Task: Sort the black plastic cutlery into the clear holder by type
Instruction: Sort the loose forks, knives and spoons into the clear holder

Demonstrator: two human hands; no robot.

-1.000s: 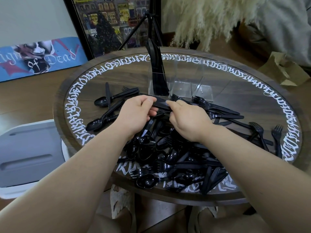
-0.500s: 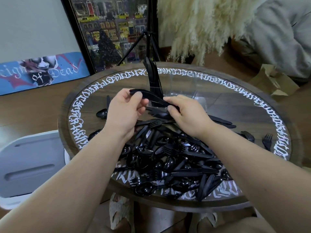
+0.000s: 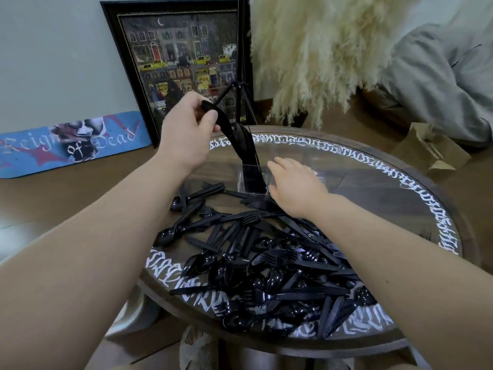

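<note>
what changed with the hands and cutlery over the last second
The left hand lifted a black plastic piece off the pile to above the clear holder's left compartment. The right hand let go, now open beside the holder. The black cutlery pile stays on the round table.

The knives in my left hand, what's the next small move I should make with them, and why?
Probably lower them straight down into the holder's left compartment and let go. Your left hand grips the knives by their top ends, their lower ends already angled toward that compartment, where other black pieces stand. Your right hand rests open beside the holder, placed to steady it.
</note>
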